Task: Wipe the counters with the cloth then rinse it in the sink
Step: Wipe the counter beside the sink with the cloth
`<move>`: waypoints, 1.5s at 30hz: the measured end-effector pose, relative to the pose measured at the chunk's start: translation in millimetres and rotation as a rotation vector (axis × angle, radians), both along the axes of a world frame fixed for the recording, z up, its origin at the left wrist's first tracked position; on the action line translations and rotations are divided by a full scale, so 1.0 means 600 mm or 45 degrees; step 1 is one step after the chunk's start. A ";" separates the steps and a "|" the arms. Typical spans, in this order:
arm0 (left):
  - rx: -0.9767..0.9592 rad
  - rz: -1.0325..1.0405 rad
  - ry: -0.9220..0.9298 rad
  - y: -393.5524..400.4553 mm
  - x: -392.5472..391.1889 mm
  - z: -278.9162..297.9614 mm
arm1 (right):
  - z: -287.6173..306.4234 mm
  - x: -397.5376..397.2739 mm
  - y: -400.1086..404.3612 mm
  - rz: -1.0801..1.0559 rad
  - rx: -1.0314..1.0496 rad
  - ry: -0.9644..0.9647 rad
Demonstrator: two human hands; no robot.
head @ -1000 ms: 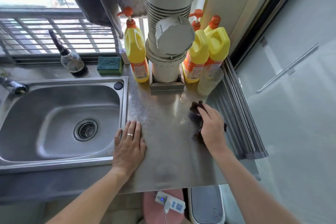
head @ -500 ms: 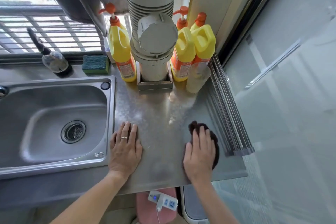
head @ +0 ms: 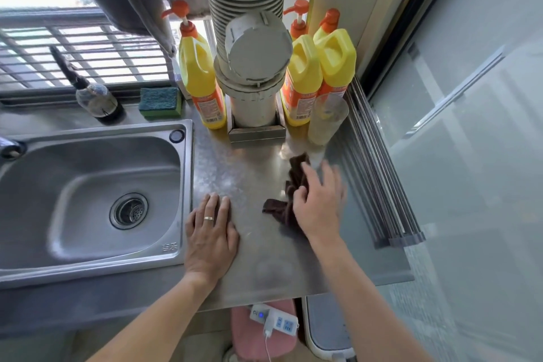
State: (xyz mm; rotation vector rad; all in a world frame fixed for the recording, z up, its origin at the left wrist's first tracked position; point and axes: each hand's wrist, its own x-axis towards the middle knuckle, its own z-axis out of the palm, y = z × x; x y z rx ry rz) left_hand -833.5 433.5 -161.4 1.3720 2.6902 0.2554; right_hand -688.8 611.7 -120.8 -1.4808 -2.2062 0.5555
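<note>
A dark brown cloth (head: 286,200) lies bunched on the steel counter (head: 252,173), right of the sink (head: 85,197). My right hand (head: 318,203) presses down on the cloth, fingers spread and blurred, covering its right part. My left hand (head: 211,232) rests flat on the counter beside the sink's right rim, fingers together, a ring on one finger, holding nothing. The sink basin shows its drain strainer (head: 129,210) and nothing else in it.
Three yellow detergent bottles (head: 199,76) (head: 301,79) (head: 335,62) flank a grey ribbed pipe (head: 252,67) at the back. A clear cup (head: 326,120), a green sponge (head: 160,101), a dispenser bottle (head: 97,98) and a rolled metal rack (head: 379,161) border the counter. The faucet (head: 10,148) is at far left.
My right hand has swept the cloth from the counter's front edge back toward the cup, and the cloth has stretched out. My left hand has stayed flat in place.
</note>
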 end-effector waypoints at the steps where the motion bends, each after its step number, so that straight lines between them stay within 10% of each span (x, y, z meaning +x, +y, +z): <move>1: 0.005 -0.002 -0.001 0.000 0.000 0.000 | -0.002 0.005 0.007 -0.050 0.094 -0.088; 9: 0.011 -0.016 0.003 -0.002 0.000 -0.001 | -0.076 -0.003 -0.041 0.421 0.139 -0.367; 21: -0.009 -0.009 0.014 0.002 -0.003 -0.005 | -0.075 0.010 0.077 -0.076 -0.038 -0.259; 36: 0.032 0.020 0.008 0.002 -0.003 -0.009 | -0.077 -0.076 -0.040 0.931 -0.118 0.105; 45: 0.072 0.008 0.002 0.005 -0.003 -0.007 | -0.082 0.020 0.050 0.156 0.057 -0.221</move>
